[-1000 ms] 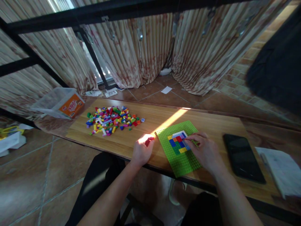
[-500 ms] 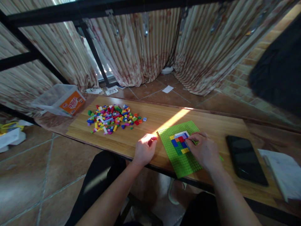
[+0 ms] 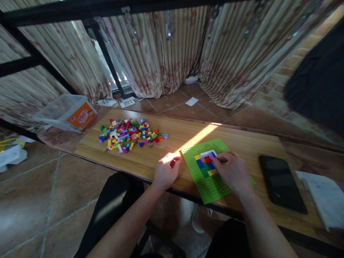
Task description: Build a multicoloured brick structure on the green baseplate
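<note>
A green studded baseplate [image 3: 217, 190] lies at a slant near the front edge of the wooden table. On it sits a patch of toy building bricks [image 3: 206, 166] in blue, red, green, yellow, orange and white. My right hand [image 3: 233, 172] is over the patch's right side, thumb and fingertips pinched down at the bricks; what they grip is hidden. Left of the baseplate, my left hand [image 3: 167, 172] is closed, with a small red brick [image 3: 176, 158] showing at its fingertips in the sunlight.
A heap of mixed loose bricks [image 3: 126, 134] spreads over the table's left part. A clear plastic box [image 3: 64, 111] with an orange label stands beyond it. Right of the baseplate lie a black phone or tablet [image 3: 282, 184] and white papers [image 3: 322, 197].
Both hands stay almost where they were, the right still at the bricks and the left still closed. The whole view has shifted very slightly.
</note>
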A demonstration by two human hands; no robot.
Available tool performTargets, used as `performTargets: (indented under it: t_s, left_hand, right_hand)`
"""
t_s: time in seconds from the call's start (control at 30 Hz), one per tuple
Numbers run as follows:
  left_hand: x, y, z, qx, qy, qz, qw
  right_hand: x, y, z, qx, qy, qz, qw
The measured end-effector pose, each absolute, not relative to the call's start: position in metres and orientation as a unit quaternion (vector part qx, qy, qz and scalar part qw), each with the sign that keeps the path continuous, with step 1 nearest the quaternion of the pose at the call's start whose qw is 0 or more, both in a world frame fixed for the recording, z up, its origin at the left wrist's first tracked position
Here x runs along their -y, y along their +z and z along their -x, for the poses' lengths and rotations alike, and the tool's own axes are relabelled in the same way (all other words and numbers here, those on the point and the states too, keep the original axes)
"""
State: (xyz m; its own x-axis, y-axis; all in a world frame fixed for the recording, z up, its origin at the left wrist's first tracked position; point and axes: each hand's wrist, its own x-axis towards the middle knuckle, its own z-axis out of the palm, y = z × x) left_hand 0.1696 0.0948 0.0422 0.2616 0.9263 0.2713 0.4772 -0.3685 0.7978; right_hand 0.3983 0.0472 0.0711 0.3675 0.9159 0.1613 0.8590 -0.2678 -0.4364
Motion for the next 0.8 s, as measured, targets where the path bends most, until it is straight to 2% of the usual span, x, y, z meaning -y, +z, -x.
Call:
performTargets:
  t_s: [0.4, 0.8]
  left_hand:
    - [-0.095, 0.041, -0.169, -0.468, 0.38, -0.743, 0.291]
    - [-0.094, 0.043, -0.17, -0.471, 0.377, -0.744, 0.288]
  right_hand:
    - [-0.049, 0.075, -0.412, 0.486, 0.181, 0.798, 0.309]
    - [-0.05, 0.069, -0.418, 0.47, 0.212, 0.799, 0.31]
